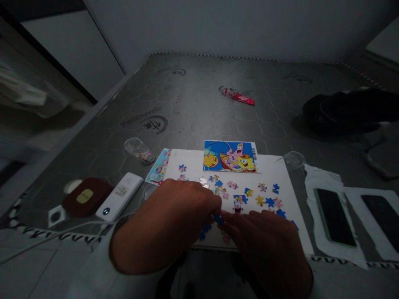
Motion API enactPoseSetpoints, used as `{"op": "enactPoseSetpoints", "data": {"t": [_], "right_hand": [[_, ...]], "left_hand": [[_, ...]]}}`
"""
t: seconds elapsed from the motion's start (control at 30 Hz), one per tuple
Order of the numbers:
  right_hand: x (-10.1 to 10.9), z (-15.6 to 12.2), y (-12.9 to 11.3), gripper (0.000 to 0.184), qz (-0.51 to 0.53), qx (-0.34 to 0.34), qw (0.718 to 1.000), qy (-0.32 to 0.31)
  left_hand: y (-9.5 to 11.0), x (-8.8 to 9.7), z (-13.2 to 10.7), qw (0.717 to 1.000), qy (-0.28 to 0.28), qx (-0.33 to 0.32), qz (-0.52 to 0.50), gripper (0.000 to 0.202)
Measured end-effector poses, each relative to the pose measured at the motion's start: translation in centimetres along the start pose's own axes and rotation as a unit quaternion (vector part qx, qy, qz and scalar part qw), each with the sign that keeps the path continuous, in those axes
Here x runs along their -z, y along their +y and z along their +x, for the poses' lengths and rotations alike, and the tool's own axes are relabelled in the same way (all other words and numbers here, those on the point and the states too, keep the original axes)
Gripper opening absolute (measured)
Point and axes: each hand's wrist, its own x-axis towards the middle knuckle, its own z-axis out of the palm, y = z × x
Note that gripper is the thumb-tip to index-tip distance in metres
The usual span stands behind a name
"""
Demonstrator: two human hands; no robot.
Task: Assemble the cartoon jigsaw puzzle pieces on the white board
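My left hand (191, 201) and my right hand (262, 230) meet over a white board (183, 155), fingertips almost touching. Both are closed around a small blue puzzle piece (218, 219), partly hidden by the fingers. Loose jigsaw pieces in blue, yellow and pink lie on the board around them, among them a yellow piece (260, 200) and a blue piece (276, 188). Just beyond my fingers, a few pieces sit together by a piece with a cartoon face (238, 203). A cartoon picture card (229, 157) lies at the board's far edge.
To the left are a clear cup (139, 150) with small bits inside, a white power bank (120, 196) with a cable, and a brown case (87, 196). On the right lie another clear cup (294, 160), a phone (335, 216) and a black bag (346, 112). A red packet (238, 96) lies farther back.
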Motion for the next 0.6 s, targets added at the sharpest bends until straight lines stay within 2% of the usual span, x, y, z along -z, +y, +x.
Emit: {"op": "enactPoseSetpoints", "data": {"t": [0.3, 0.47, 0.6], "right_hand": [[-0.08, -0.07, -0.09, 0.029, -0.009, -0.001, 1.0, -0.001], [-0.07, 0.03, -0.13, 0.03, -0.004, -0.006, 1.0, 0.018], [-0.18, -0.05, -0.14, 0.027, 0.003, -0.006, 1.0, 0.006]], "left_hand": [[0.05, -0.06, 0.16, 1.0, 0.0, 0.009, -0.002, 0.022], [0.25, 0.13, 0.0, 1.0, -0.014, 0.016, -0.003, 0.022], [0.3, 0.18, -0.04, 1.0, -0.018, 0.016, -0.006, 0.022]]}}
